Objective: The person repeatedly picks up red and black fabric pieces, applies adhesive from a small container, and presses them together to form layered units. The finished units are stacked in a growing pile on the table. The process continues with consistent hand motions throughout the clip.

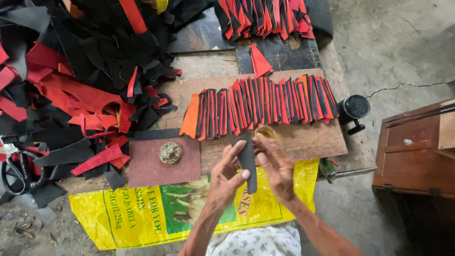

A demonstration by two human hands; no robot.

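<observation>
My left hand [227, 176] and my right hand [276, 167] hold one black strip [247, 161] upright between them, over the front edge of a wooden board [308, 140]. Just beyond the strip sits a small open tin of amber paste [265, 131]. A row of overlapping red, orange and black strips [263, 105] lies across the board behind it.
A big heap of red and black offcuts [76, 80] fills the left. Scissors [16, 166] lie at its left edge. A brass lid [169, 152] rests on a maroon square [163, 166], over a yellow sack [142, 213]. A wooden box [417, 151] stands right; another strip stack [265, 19] lies far back.
</observation>
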